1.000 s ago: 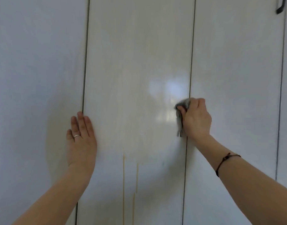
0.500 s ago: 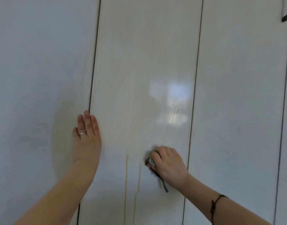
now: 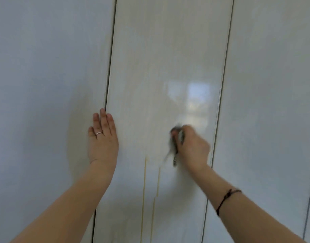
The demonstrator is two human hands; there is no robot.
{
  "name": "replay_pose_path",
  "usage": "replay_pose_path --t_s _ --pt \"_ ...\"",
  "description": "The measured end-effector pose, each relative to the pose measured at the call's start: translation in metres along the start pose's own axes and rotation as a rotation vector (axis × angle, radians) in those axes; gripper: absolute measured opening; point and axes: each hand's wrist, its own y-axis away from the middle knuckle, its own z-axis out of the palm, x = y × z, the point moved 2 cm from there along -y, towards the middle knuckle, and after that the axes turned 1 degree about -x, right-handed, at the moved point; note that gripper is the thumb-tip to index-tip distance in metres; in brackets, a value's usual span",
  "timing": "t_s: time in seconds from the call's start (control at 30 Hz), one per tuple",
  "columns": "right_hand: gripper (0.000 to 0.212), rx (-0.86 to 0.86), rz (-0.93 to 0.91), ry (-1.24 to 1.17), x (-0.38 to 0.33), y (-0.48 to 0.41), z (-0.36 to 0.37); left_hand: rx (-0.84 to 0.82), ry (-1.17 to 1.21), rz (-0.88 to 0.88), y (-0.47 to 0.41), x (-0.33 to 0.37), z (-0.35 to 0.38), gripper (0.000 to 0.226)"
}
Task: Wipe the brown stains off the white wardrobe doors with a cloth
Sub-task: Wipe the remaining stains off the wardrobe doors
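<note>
A glossy white wardrobe door (image 3: pixel 159 58) fills the middle of the head view, with a pale yellowish haze over its centre. Two thin brown drip streaks (image 3: pixel 144 186) run down its lower part. My right hand (image 3: pixel 192 148) grips a small grey cloth (image 3: pixel 176 142) and holds it against the door, right of the streaks' tops; hand and cloth are motion-blurred. My left hand (image 3: pixel 102 137) lies flat with straight fingers over the gap at the door's left edge, a ring on one finger.
A second white door (image 3: pixel 45 85) stands to the left and another (image 3: pixel 273 102) to the right, each separated by a narrow dark gap. A window reflection (image 3: pixel 196 95) shines on the middle door.
My right hand with the cloth swept down and left from the door's right edge to near the streaks, then back up and to the right. My left hand has stayed flat in place.
</note>
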Motion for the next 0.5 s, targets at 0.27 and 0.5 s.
replay_pose_path --t_s 0.27,0.5 --pt "0.008 -0.042 -0.489 0.107 -0.056 -0.075 0.010 0.014 0.012 -0.026 -0.001 0.001 0.005 0.066" --pt "0.010 0.107 -0.177 -0.078 -0.096 -0.102 0.018 0.048 -0.031 -0.024 -0.003 0.002 0.011 0.062"
